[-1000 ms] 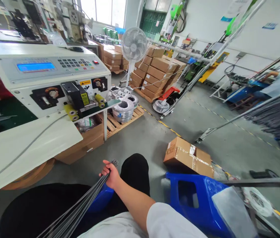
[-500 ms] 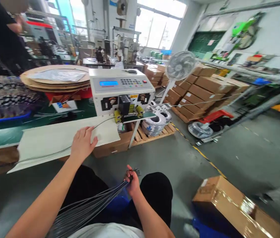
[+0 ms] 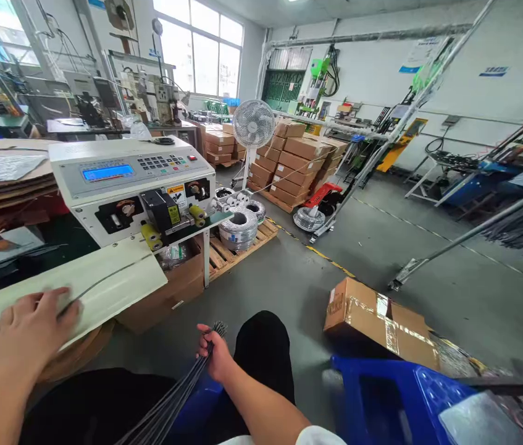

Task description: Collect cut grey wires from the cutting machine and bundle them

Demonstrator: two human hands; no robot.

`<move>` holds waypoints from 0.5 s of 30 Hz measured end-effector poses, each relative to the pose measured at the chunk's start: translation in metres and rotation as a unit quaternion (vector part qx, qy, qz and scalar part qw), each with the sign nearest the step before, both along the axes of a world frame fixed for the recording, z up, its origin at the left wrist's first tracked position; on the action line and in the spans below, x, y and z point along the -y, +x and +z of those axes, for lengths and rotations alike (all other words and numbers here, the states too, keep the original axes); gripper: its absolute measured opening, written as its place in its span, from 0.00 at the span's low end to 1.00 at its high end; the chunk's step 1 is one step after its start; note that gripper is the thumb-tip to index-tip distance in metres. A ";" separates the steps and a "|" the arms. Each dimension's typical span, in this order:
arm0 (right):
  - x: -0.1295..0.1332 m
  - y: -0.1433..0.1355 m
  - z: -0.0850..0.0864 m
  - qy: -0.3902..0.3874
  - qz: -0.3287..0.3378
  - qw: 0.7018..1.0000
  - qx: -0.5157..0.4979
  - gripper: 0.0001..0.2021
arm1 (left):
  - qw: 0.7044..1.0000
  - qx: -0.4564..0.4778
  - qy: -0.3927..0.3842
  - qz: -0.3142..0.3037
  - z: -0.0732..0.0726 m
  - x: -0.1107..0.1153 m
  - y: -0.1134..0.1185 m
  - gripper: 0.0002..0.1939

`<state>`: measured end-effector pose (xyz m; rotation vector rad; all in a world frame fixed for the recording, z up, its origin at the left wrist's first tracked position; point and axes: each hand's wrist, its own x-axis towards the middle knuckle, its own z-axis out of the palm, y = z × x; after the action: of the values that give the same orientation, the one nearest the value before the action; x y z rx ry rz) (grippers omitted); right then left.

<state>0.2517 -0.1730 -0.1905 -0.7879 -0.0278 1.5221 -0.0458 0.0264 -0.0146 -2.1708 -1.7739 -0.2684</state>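
Grey wires, cut to length and gathered in a bundle, run up from the lower edge of the view into the right hand, which is closed in a fist around their upper ends just above the person's black-trousered knee; the cut tips stick out a little past the knuckles. The left hand lies palm down on the pale cream sheet that slopes off the bench, its fingers loosely spread and the fingertips pressed on a single grey wire that trails across the sheet from the machine (whether it pinches that wire or merely rests on it I cannot tell). The wire leads back to the yellow rollers on the front of the white cutting machine, whose blue display is lit. Under the bench sits a cardboard box, and beside it a wooden pallet carries coils of cable. To the right, on the grey floor, a taped carton lies just behind a blue plastic stool.
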 end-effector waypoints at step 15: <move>-0.004 0.000 0.006 -0.012 0.014 0.999 0.044 0.16 | 0.976 0.150 -0.098 -0.127 0.009 0.074 -0.072 0.18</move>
<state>0.2518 -0.1690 -0.1843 -0.8763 -0.0868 1.5152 -0.1179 -0.0477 -0.0061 -2.6209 -1.7319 -0.5265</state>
